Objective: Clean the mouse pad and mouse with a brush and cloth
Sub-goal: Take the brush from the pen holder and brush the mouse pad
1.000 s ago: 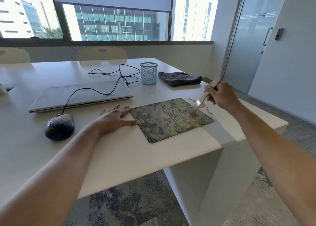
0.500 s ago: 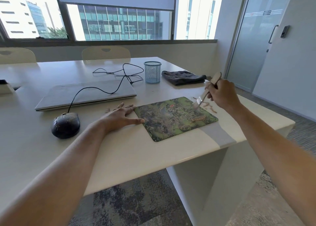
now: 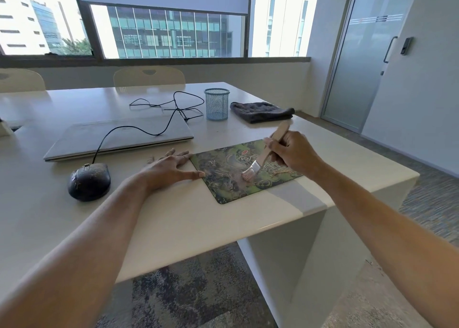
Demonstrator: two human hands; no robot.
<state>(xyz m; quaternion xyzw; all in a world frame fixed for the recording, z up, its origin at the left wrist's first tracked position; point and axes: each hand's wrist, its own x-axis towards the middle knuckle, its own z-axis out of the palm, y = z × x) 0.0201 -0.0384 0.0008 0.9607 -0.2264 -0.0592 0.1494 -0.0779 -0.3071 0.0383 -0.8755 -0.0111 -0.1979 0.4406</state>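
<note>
Gripping brush (image 3: pixel 267 153) handle in my closed right hand (image 3: pixel 294 153), bristles touching mouse pad (image 3: pixel 223 176) centre. Left hand (image 3: pixel 166 170) flat, fingers spread, at pad's left edge. Mouse (image 3: pixel 89 181) farther left; cloth (image 3: pixel 260 111) behind.

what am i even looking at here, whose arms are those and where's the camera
There is no machine here. The arms belong to a person wearing a wide-angle camera on their head, so you see what they see, looking forward and down.

The right hand holds a wooden brush, bristles down on the patterned mouse pad. The left hand lies flat on the table, fingertips at the pad's left edge.

Also on the table: a dark mouse with specks on it, its cable running over a closed laptop, a blue mesh cup, and a folded grey cloth not in use.
</note>
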